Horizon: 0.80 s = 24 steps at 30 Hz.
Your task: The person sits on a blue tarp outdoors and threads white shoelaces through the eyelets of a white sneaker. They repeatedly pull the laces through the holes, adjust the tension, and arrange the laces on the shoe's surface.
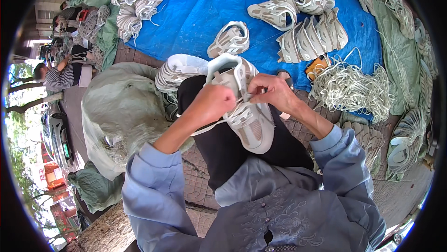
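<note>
The beige-and-white sneaker [255, 133] lies on my thighs, toe toward me; past its heel, a lone shoe [229, 42] borders bare blue tarp [191, 19]. My left hand [215, 104] is fisted around the shoelace [208, 127]; my right hand [272, 93] pinches it near the eyelets.

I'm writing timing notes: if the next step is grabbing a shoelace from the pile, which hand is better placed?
Probably the right hand: it is nearer the shoelace pile, on that side; the left hand is farther, across the sneaker.

Trees [21, 159], paving [198, 187] and a car [58, 133] show an outdoor roadside.
</note>
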Each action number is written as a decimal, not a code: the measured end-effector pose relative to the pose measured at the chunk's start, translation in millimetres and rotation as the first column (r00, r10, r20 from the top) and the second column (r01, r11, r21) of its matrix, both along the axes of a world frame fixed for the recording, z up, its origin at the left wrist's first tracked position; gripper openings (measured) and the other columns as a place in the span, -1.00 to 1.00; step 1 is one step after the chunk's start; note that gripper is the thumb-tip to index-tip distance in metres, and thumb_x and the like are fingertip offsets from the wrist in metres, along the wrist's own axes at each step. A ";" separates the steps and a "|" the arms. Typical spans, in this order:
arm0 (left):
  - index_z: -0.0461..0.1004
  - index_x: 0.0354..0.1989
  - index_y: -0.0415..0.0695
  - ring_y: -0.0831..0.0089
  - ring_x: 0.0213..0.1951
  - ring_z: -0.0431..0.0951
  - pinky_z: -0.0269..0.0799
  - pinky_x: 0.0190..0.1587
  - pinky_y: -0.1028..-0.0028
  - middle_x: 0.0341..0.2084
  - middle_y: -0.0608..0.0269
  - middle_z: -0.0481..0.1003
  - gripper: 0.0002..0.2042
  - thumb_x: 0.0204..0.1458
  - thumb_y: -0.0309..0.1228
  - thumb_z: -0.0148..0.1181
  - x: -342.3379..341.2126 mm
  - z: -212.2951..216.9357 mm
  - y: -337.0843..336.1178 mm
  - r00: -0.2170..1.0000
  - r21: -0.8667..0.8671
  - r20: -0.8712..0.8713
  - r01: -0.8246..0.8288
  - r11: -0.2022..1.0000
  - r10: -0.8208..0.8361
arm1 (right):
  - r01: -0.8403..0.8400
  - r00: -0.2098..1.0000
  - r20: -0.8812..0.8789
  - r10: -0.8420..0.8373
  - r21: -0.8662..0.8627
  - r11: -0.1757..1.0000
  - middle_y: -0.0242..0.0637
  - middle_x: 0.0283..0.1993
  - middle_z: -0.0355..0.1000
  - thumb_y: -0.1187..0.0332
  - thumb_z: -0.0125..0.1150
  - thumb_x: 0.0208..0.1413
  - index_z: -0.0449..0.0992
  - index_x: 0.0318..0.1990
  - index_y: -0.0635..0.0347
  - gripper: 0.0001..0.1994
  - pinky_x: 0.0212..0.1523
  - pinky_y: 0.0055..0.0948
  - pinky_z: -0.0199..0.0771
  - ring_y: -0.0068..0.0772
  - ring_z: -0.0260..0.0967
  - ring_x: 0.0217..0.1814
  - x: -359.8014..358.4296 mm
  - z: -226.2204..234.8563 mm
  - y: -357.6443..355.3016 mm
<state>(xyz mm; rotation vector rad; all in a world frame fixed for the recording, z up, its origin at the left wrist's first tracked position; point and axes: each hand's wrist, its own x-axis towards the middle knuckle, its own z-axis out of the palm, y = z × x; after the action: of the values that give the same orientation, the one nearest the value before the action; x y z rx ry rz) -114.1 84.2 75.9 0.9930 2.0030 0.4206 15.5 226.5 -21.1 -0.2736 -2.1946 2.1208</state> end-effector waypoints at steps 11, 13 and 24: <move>0.43 -0.40 -0.29 0.65 -0.69 0.28 0.18 -0.61 0.67 -0.67 0.29 0.36 -0.88 -0.07 -0.53 0.00 18.8 22.3 -57.9 0.597 0.183 0.765 -0.558 0.809 0.239 | 0.083 0.891 -0.429 0.146 0.471 0.878 -0.32 -0.61 0.32 0.43 0.25 -0.31 0.45 -0.49 0.22 -0.85 -0.56 -0.48 0.30 -0.36 0.27 -0.59 -5.9 56.0 -62.6; 0.44 -0.39 -0.29 0.62 -0.63 0.32 0.22 -0.56 0.65 -0.63 0.27 0.38 -0.88 -0.06 -0.54 -0.02 17.3 15.1 -61.8 0.570 0.245 0.790 -0.631 0.736 0.226 | -0.006 0.944 -0.317 0.089 0.254 0.967 -0.33 -0.61 0.34 0.46 0.20 -0.26 0.46 -0.47 0.25 -0.87 -0.60 -0.55 0.27 -0.46 0.26 -0.64 -12.4 57.0 -54.8; 0.29 -0.25 -0.37 0.39 -0.26 0.38 0.40 -0.19 0.48 -0.23 0.03 0.34 -0.86 0.04 -0.59 -0.12 -99.5 -19.6 -188.0 0.241 0.134 0.893 -0.949 -0.287 -0.380 | 0.553 0.787 -0.117 -0.606 -0.302 0.777 -0.46 -0.67 0.14 0.34 0.04 0.03 0.38 -0.27 0.39 -0.76 -0.71 -0.67 -0.08 -0.66 0.00 -0.70 -27.9 91.0 192.4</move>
<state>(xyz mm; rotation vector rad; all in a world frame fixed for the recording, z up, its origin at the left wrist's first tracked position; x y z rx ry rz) -213.6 -103.8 56.2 0.1235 0.3610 2.7356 -12.4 418.9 69.9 -0.6267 -1.4533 1.9406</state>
